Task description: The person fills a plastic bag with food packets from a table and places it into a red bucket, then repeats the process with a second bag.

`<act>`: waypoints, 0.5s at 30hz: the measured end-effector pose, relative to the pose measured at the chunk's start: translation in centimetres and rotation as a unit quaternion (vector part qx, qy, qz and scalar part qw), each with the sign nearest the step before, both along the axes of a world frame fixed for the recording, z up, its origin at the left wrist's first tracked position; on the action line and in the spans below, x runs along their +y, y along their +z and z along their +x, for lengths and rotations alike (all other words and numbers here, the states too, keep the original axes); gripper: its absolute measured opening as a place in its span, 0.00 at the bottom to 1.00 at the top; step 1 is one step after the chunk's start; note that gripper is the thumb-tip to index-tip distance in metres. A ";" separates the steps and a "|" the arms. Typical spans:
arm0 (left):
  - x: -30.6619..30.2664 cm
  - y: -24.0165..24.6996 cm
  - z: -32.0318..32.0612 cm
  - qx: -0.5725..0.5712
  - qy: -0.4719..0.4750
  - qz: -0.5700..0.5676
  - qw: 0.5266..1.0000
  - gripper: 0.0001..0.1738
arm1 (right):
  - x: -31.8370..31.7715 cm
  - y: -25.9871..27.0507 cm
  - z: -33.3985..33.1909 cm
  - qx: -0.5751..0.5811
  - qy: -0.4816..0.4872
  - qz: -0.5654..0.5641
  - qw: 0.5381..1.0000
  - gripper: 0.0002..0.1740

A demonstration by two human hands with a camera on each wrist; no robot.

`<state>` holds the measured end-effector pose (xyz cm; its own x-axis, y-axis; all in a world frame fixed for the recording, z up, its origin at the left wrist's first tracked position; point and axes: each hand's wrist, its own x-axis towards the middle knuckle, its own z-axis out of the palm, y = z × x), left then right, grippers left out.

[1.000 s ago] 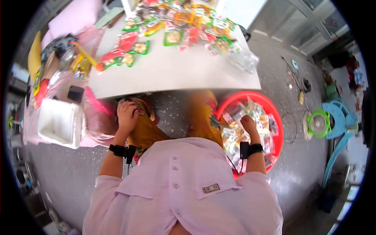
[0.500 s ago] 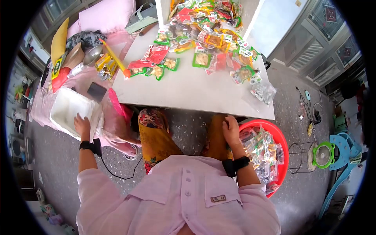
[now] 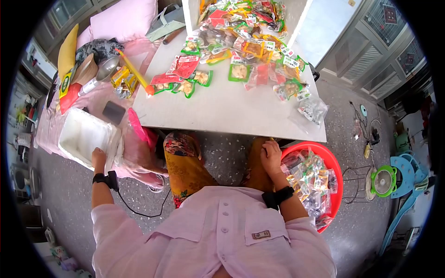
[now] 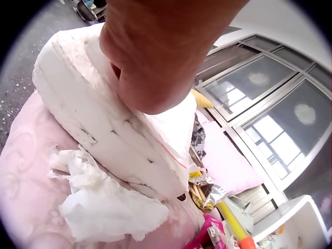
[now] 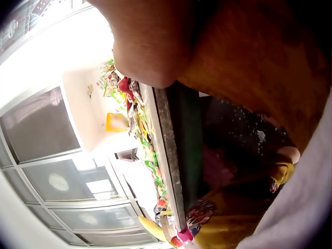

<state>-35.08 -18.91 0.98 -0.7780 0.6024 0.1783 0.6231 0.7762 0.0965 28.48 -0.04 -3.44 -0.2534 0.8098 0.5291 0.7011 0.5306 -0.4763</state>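
At the left in the head view, my left hand [image 3: 98,158] grips the near rim of a white foam box [image 3: 79,134]. Its fingers go down over the inner side of the wall and are mostly hidden. From the left wrist, that hand [image 4: 155,78] covers the top edge of the box [image 4: 104,124], whose outer wall is scuffed and dented. My right hand [image 3: 271,157] rests loosely on my right knee with nothing in it, beside a red tub [image 3: 340,185] of small packaged snacks [image 3: 309,180].
A white table [image 3: 222,111] in front carries many snack packets [image 3: 238,72] and a clear plastic bag [image 3: 313,110]. On the pink-covered surface lie a dark flat object [image 3: 113,112], a pink bag [image 3: 140,129] and a metal bowl [image 3: 107,68]. A green fan [image 3: 384,181] stands at right.
My left hand left my left knee, reached over the foam box with fingers spread, then closed on its near rim. My right hand came from above the red tub to my right knee.
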 end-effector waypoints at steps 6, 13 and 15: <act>0.5 0.1 -1.2 0.020 -0.029 0.081 0.996 0.13 | -0.1 0.1 0.0 -0.001 0.007 0.002 1.000 0.09; 6.8 5.5 11.1 -0.160 -0.171 0.262 0.936 0.09 | 0.5 1.8 -0.3 0.066 0.058 -0.018 0.996 0.07; 9.4 4.9 15.4 -0.117 -0.268 0.284 0.913 0.07 | 0.8 2.8 -0.9 0.093 0.073 -0.048 0.992 0.07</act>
<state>-19.70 -9.52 5.91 -0.4563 0.7694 0.4469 0.8089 0.1495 0.5686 27.54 0.75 -0.61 -0.2774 0.8208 0.4993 0.5159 0.5657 -0.6433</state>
